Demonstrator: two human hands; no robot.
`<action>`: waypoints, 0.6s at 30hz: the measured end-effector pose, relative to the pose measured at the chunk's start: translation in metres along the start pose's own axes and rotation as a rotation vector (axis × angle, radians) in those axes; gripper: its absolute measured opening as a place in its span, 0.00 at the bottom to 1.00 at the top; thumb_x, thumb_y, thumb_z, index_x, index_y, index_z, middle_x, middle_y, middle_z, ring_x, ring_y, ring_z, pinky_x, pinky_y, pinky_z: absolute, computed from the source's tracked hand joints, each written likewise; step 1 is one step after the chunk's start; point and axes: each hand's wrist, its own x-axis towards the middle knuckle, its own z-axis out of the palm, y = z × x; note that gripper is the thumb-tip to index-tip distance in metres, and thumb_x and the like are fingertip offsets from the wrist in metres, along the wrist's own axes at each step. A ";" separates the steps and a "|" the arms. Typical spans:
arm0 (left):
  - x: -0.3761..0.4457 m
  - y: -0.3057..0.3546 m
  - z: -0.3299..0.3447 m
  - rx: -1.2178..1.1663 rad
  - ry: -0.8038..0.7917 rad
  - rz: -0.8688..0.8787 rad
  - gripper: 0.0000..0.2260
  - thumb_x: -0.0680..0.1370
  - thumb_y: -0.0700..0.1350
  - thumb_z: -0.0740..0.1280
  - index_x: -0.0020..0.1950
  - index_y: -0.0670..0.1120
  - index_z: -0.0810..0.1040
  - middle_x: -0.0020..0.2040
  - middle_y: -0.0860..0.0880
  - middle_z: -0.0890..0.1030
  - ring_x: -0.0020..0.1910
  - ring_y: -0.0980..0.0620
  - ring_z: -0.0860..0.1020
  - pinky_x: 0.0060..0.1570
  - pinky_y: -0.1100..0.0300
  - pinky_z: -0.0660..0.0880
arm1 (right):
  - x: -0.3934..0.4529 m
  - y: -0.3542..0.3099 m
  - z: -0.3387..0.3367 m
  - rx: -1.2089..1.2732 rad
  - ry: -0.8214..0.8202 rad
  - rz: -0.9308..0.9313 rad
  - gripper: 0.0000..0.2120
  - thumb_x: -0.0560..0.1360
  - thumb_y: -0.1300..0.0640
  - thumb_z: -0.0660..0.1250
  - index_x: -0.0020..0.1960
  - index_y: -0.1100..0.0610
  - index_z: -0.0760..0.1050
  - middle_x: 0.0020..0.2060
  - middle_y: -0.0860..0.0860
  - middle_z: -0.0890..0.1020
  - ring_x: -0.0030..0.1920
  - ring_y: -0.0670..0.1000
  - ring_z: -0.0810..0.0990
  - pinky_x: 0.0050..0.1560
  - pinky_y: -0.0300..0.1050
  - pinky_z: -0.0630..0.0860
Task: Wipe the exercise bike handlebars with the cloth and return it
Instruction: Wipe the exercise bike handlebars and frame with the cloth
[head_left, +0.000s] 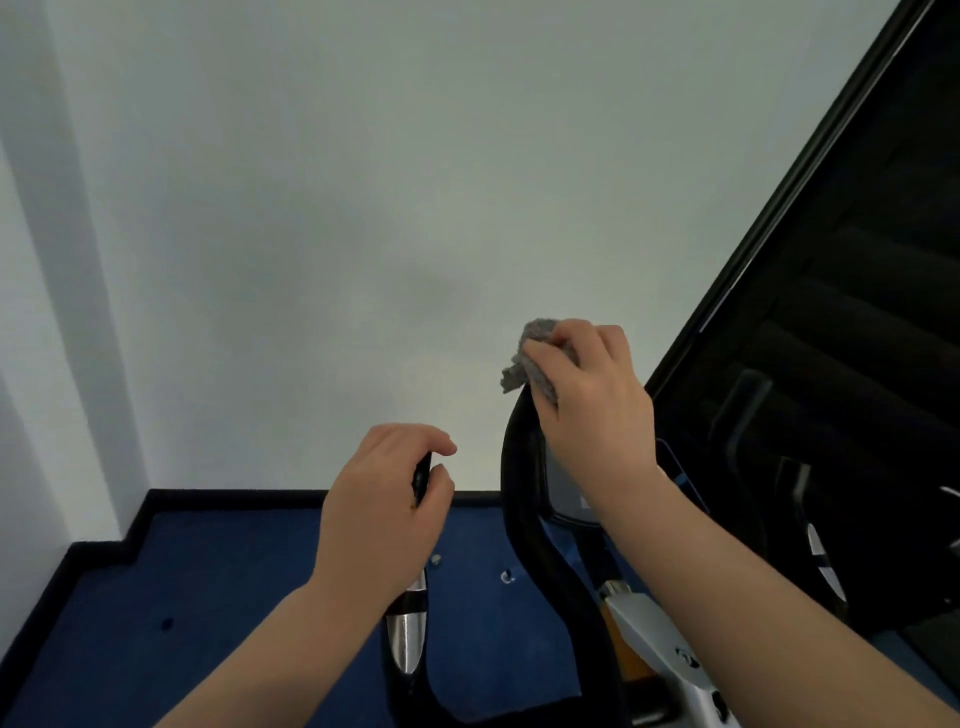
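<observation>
The black handlebars of the exercise bike rise from the bottom centre as two upright horns. My right hand (592, 395) presses a grey cloth (524, 358) over the top end of the right handlebar horn (522, 467). My left hand (384, 493) is closed around the top of the left handlebar horn (408, 623), which has a shiny silver sensor plate below my fist. Most of the left grip is hidden inside my hand. The cloth's loose corner hangs to the left of the right horn.
A white wall fills the view ahead. Blue carpet (208, 597) with a black skirting edge lies below. A large black-framed glass panel (831, 312) leans along the right side. The bike's silver and orange stem (654, 654) sits at the lower right.
</observation>
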 end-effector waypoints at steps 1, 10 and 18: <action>0.000 0.000 0.000 0.000 -0.002 -0.004 0.10 0.74 0.39 0.66 0.50 0.53 0.79 0.50 0.59 0.77 0.50 0.63 0.75 0.46 0.68 0.73 | 0.000 0.000 0.000 0.005 0.001 -0.002 0.05 0.72 0.64 0.71 0.48 0.59 0.81 0.49 0.55 0.80 0.49 0.59 0.76 0.25 0.47 0.75; 0.001 0.003 -0.004 0.006 -0.034 -0.020 0.09 0.74 0.41 0.65 0.50 0.54 0.79 0.48 0.59 0.76 0.46 0.60 0.76 0.46 0.58 0.76 | -0.035 -0.007 0.006 0.426 -0.106 0.262 0.07 0.73 0.60 0.71 0.51 0.56 0.82 0.47 0.49 0.75 0.46 0.43 0.74 0.47 0.38 0.74; 0.000 0.001 -0.002 -0.011 -0.005 -0.015 0.09 0.73 0.41 0.65 0.49 0.52 0.79 0.47 0.58 0.77 0.45 0.60 0.76 0.44 0.60 0.76 | -0.017 -0.010 0.014 0.124 -0.056 0.159 0.08 0.71 0.61 0.72 0.51 0.57 0.81 0.47 0.54 0.74 0.47 0.54 0.74 0.33 0.46 0.75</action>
